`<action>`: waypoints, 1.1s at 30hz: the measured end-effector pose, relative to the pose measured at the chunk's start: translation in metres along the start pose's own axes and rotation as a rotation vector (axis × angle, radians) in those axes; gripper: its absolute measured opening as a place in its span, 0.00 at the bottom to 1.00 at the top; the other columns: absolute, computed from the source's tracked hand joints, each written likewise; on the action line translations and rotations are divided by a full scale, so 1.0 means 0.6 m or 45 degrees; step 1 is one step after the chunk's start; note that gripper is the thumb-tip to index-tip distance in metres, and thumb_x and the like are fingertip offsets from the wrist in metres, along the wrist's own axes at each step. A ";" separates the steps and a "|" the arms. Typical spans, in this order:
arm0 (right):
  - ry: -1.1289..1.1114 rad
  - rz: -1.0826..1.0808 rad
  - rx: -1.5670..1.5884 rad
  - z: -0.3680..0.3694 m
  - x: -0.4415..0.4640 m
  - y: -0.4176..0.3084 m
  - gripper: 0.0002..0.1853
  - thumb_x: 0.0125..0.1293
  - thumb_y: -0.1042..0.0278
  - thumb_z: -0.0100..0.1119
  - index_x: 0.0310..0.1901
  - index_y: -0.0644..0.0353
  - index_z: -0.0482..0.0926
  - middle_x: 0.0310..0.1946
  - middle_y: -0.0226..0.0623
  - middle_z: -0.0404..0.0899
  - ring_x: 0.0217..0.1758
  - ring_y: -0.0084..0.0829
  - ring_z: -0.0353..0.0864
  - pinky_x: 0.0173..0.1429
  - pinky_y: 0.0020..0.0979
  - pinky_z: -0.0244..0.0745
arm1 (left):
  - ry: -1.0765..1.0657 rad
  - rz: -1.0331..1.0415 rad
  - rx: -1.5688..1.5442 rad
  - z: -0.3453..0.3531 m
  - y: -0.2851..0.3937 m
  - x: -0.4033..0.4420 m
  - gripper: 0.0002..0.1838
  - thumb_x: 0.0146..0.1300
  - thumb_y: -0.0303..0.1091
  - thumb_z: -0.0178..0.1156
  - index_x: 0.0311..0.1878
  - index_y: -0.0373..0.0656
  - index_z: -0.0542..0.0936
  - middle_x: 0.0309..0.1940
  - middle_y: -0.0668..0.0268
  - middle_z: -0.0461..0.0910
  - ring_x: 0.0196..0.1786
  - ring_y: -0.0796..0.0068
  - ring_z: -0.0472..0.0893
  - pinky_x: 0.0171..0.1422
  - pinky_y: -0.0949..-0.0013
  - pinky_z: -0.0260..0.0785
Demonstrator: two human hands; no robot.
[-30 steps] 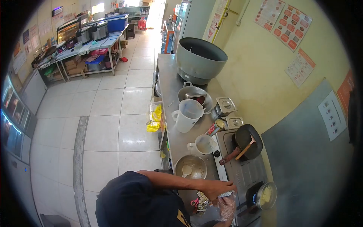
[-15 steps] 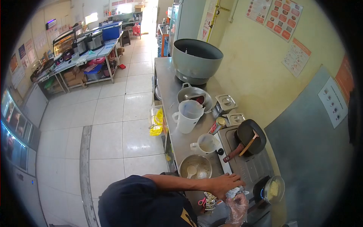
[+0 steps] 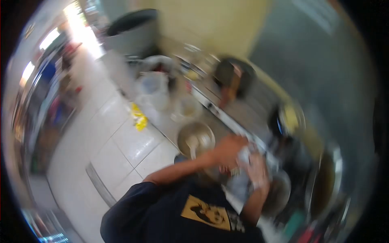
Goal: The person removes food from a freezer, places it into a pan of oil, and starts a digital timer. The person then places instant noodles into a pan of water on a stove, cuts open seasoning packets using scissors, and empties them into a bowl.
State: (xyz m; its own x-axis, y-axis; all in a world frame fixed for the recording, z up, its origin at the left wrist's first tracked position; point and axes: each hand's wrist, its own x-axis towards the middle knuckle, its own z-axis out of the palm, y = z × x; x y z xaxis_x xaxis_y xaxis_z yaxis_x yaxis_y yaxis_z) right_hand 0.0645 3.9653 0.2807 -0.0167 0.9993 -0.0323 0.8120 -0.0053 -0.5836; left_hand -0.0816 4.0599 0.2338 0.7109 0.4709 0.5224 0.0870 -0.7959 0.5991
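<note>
The left hand (image 3: 229,150) meets the right hand (image 3: 257,168) at pale plastic (image 3: 245,154); blur hides whether either grips it. A bowl (image 3: 207,137) stands nearby.

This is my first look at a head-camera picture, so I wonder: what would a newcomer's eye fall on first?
Probably the bare left hand and the right hand, seemingly in clear plastic, meeting right of centre at a pale, blurred item. Next come the rectangular yellow print on the dark cloth shirt at the bottom, and the round pan of pale yellow food farther right, beside a blue glow.
</note>
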 end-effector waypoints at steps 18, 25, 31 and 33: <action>0.009 0.978 -0.094 0.287 -0.124 0.172 0.18 0.58 0.55 0.59 0.37 0.65 0.82 0.39 0.50 0.82 0.42 0.49 0.81 0.49 0.44 0.74 | -0.380 -0.224 0.231 0.125 -0.143 0.020 0.36 0.38 0.43 0.78 0.54 0.48 0.76 0.46 0.55 0.67 0.51 0.53 0.66 0.58 0.55 0.61; 0.011 1.167 -0.209 0.300 -0.145 0.206 0.13 0.57 0.63 0.56 0.36 0.62 0.83 0.39 0.50 0.82 0.44 0.45 0.82 0.50 0.45 0.75 | -0.533 -0.139 0.263 0.195 -0.238 -0.003 0.37 0.37 0.33 0.77 0.56 0.46 0.73 0.50 0.58 0.71 0.56 0.54 0.70 0.59 0.51 0.65; 0.167 1.115 -0.212 0.288 -0.066 0.235 0.22 0.54 0.64 0.61 0.51 0.63 0.76 0.44 0.51 0.76 0.48 0.46 0.78 0.52 0.42 0.74 | -0.557 -0.180 0.529 0.223 -0.265 -0.016 0.37 0.40 0.33 0.75 0.57 0.46 0.70 0.54 0.57 0.70 0.59 0.52 0.69 0.58 0.50 0.67; 0.302 1.076 -0.367 0.347 -0.043 0.260 0.21 0.54 0.58 0.60 0.47 0.62 0.78 0.42 0.52 0.77 0.46 0.46 0.78 0.52 0.42 0.74 | -0.512 -0.179 0.586 0.225 -0.274 -0.017 0.38 0.40 0.33 0.74 0.58 0.46 0.69 0.54 0.57 0.69 0.58 0.52 0.69 0.58 0.50 0.66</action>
State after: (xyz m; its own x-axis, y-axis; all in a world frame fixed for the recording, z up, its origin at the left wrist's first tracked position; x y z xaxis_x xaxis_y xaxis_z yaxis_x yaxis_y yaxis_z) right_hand 0.0703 3.9310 0.0213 0.7420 0.6486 -0.1697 0.6141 -0.7591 -0.2160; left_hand -0.0086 4.1348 0.0478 0.8701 0.4741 0.1347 0.4265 -0.8613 0.2760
